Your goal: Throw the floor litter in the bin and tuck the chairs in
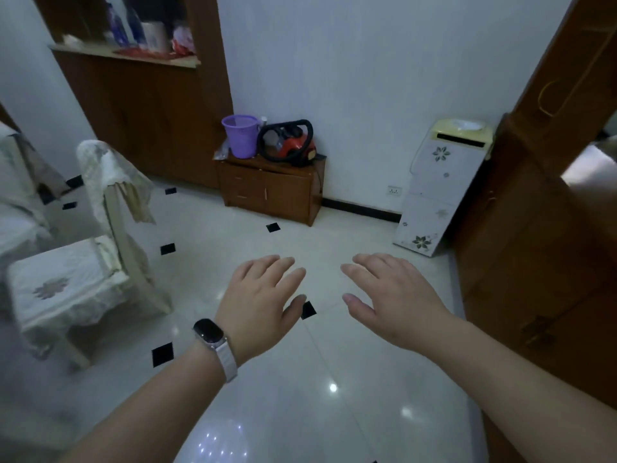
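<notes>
Against the far wall stands a low wooden cabinet [272, 190], and the rest of the room is placed from it. On its top, at the left end, sits a purple bin [241, 136], upright and open-mouthed. Just beside the bin, on the right part of the same top, lies a red vacuum cleaner [291, 145] with a black hose looped over it. Left of the cabinet rises a tall brown cupboard [150, 111], whose open shelf holds bottles and packets too blurred to name. Further left, and nearer the camera than the cabinet, a chair [66, 289] draped in a pale cloth cover stands on the tiled floor [300, 412] with its back toward the cabinet. Whatever it belongs under lies outside the view. Right of the cabinet, past a wall socket [394, 190], a white water dispenser [440, 182] with flower prints stands by a brown wooden door [534, 228]. In front of the cabinet, over the open floor, both hands reach forward with palms down. The left hand [258, 295], with a watch [209, 330] on its wrist, has its fingers straight and slightly spread, and it holds nothing. The right hand [394, 295] is near it, apart from it, with fingers likewise extended and nothing in them. Both hands are well short of the bin and the chair.
</notes>
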Demonstrator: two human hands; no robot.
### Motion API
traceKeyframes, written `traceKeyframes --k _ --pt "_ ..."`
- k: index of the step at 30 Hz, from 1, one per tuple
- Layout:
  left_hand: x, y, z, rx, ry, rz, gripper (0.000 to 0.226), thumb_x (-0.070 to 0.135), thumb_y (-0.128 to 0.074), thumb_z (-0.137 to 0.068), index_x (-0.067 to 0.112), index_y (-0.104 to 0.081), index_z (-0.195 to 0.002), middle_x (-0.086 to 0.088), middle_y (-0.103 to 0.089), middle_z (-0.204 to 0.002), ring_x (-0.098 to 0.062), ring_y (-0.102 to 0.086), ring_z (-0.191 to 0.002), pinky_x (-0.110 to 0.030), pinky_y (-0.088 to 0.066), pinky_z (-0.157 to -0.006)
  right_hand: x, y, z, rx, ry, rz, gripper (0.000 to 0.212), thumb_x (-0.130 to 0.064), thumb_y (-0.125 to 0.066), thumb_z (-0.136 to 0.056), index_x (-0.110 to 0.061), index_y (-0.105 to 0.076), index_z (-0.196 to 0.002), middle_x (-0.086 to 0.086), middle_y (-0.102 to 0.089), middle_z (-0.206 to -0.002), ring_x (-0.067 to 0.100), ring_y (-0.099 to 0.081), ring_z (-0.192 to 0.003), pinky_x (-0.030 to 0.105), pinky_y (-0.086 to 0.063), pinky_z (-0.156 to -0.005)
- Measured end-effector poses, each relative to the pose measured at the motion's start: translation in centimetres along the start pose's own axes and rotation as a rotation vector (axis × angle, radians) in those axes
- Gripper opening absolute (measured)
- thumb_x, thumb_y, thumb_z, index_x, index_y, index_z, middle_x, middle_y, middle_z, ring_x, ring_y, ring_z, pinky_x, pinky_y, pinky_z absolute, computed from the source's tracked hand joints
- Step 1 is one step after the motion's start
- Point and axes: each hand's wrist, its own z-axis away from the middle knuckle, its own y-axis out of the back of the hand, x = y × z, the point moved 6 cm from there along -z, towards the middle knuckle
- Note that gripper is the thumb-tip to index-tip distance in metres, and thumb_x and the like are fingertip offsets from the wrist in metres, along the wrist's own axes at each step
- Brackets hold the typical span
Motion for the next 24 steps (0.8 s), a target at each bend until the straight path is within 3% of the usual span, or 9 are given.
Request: traceKeyframes --k 9,17,24 --pt "-8.9 -3.9 -6.6 -0.024 0.080 -0.024 0.040 0.043 -0.049 -0.092 0.019 -0.064 -0.120 -0.003 -0.065 -0.124 -0.029 -0.058 -0.116 -0.042 -0.042 -0.094 0.8 -4.9 -12.0 0.025 0.069 -0.067 0.048 -0.047 -0.043 -0.091 -0.016 -0.065 -0.120 0.006 -0.064 -0.118 0.027 -0.060 -0.105 0.040 -0.049 -0.088" --pt "-15.6 -9.3 -14.8 -0.002 0.111 -0.105 0.037 0.038 -0.051 -0.091 0.017 -0.067 -0.117 -0.006 -0.066 -0.123 -0.031 -0.060 -0.113 -0.040 -0.036 -0.093 6.6 -11.8 -23.3 0.084 0.134 -0.152 0.047 -0.046 -0.045 -0.090 -0.014 -0.067 -0.117 0.009 -0.065 -0.116 0.029 -0.061 -0.102 0.040 -0.049 -0.086" --pt "-22.4 -12.7 -24.4 -0.029 0.207 -0.202 0.038 0.041 -0.049 -0.091 0.018 -0.068 -0.116 -0.004 -0.066 -0.122 -0.029 -0.061 -0.112 -0.041 -0.042 -0.092 12.3 -15.9 -35.9 0.095 0.234 -0.274 0.045 -0.046 -0.047 -0.090 -0.015 -0.066 -0.117 0.008 -0.063 -0.117 0.028 -0.059 -0.104 0.040 -0.047 -0.089"
